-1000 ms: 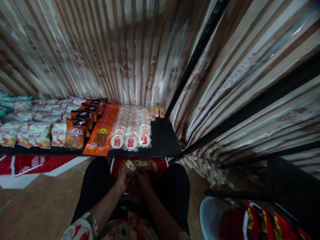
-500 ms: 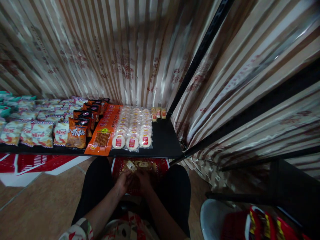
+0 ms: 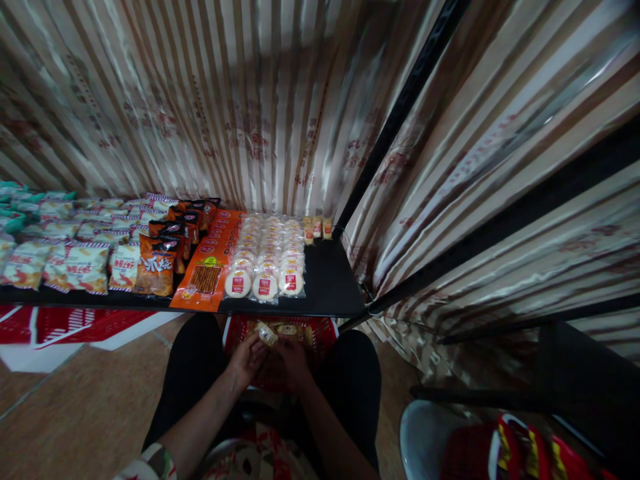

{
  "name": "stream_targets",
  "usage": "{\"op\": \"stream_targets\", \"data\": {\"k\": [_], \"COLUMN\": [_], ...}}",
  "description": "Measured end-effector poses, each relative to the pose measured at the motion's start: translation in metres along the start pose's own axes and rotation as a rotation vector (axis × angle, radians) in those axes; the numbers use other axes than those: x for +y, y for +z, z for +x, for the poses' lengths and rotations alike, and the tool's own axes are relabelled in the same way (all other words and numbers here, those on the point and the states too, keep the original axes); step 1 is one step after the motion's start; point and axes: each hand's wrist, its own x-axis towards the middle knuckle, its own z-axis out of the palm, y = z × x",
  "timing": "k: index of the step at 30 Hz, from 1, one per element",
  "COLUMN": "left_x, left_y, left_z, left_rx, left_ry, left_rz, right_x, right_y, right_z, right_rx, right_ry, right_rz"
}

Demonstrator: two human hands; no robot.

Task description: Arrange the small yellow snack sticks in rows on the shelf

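Small wrapped snack [image 3: 267, 334] is up betw. the two hands, above the red basket [image 3: 325, 332] that sits betw. the knees, just off the front edge of the black shelf [image 3: 335, 283]. L hand [image 3: 246, 360] has its fingers closed on the snack's near-left side; R hand [image 3: 294, 360] is at its lower-right end, prob. touching, but too dark to tell if those fingers pinch or just rest there. Snack lies tilted, upper end pointing away & left.

Handling, my guess: v. light, one-hand weight. Wrapper looks thin & shiny, so prob. a bit slick; contents look like a stiff little bar, maybe crumbly, so a hard squeeze mid-length could crack it. Best hold: thumb + a finger or two across the long sides nr the middle, light pressure, or by both ends; pulling on a wrapper end alone risks a tear or a swing.

More wrapped packs [image 3: 287, 329] lie in the basket, right behind the hands. Three similar packs [image 3: 317, 229] stand at the shelf's back R corner, next to the round cracker packs [image 3: 265, 287]
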Motion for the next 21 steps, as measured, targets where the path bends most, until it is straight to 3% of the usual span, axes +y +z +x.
{"op": "stream_targets", "data": {"k": [8,15,21], "left_x": [0.001,0.001,-0.001], "left_y": [0.003,0.011,0.014], "left_z": [-0.006,-0.013,-0.016], "left_rx": [-0.073,-0.095,-0.140], "left_ry": [-0.011,-0.018,-0.021], "left_rz": [0.010,0.028,0.049], "right_x": [-0.018,-0.015,-0.016], "right_y": [0.001,-0.007,-0.017], "right_z": [-0.014,-0.012,-0.014], "right_rx": [-0.001,0.000,0.006], "right_ry": [-0.035,0.003,-0.045], "right_rz": [0.029,0.063,0.015]}}
